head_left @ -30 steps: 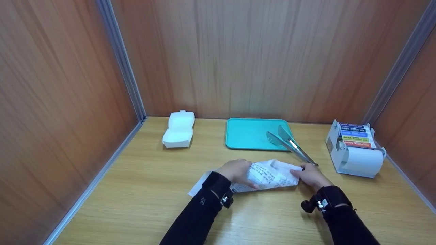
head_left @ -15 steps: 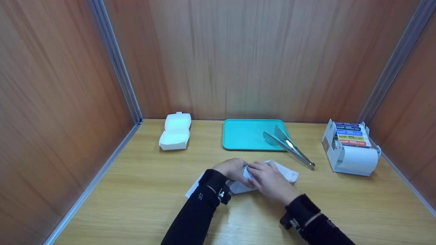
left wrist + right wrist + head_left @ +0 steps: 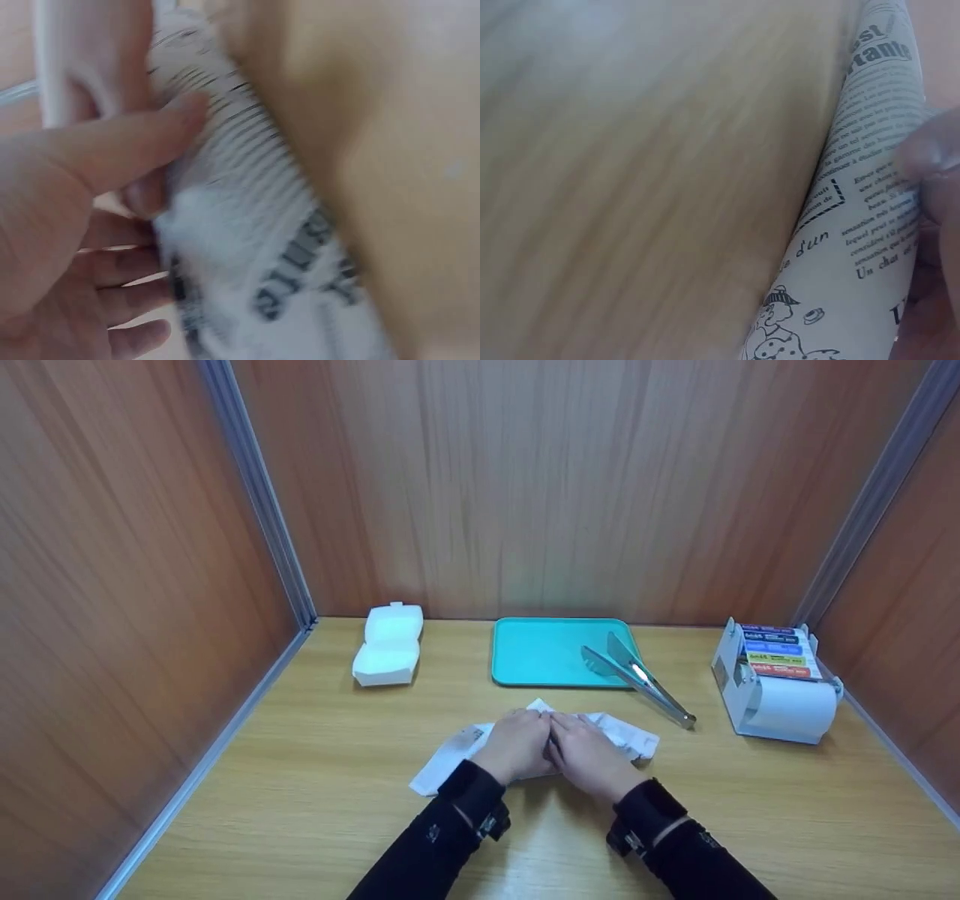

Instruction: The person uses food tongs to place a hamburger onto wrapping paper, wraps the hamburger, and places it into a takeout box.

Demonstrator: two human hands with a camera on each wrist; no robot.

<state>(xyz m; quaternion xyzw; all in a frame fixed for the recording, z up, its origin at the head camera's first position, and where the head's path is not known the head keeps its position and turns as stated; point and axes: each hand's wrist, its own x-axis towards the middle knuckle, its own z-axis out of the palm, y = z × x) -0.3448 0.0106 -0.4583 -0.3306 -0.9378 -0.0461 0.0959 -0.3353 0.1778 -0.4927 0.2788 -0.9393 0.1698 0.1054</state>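
Both hands [image 3: 517,744] [image 3: 591,754] touch, each half-closed, pinching the printed paper [image 3: 251,191].

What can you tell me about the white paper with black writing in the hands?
The thin white paper sheet with black print looks folded into a long, creased shape. Its print includes words and a cartoon figure in a striped cap. It stretches sideways over the pale wood-look table. Its ends stick out past the left hand and right hand, which both hold it near the middle.
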